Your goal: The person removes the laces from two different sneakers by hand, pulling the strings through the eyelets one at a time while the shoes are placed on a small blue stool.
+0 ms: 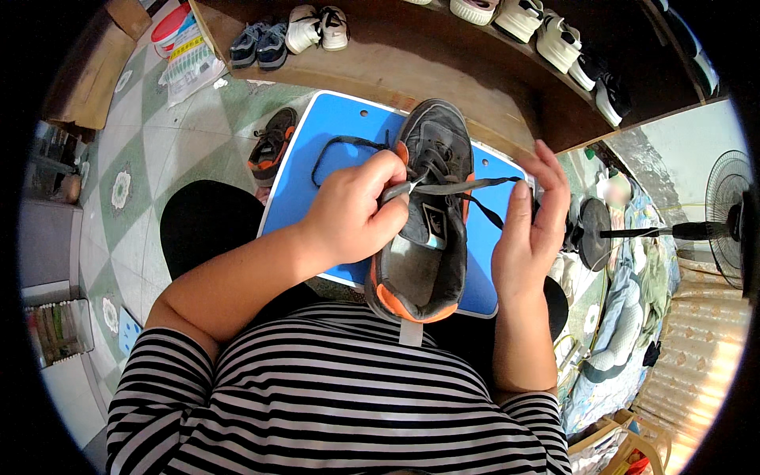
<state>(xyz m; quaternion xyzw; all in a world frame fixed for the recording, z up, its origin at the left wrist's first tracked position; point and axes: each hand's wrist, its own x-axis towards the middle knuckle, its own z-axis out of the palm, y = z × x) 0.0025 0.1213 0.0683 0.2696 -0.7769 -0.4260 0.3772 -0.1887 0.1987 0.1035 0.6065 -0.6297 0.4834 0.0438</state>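
A black sneaker (434,142) with orange patches lies on a blue board (317,198) in front of me, its toe pointing away and its heel toward my striped shirt. My left hand (360,206) is closed at the left side of the shoe opening, pinching the black shoelace (467,186) close to the tongue. From there the lace stretches to the right, its far end at the thumb of my right hand (534,226), whose fingertips curl near it. Another lace loop lies on the board, left of the shoe. The insole shows inside the opening.
A matching shoe (273,146) stands on the tiled floor left of the board. Beyond is a wooden shoe rack (396,59) with several pairs. A standing fan (724,226) and a patterned bed cover (586,396) are at the right. A cardboard box (87,71) sits far left.
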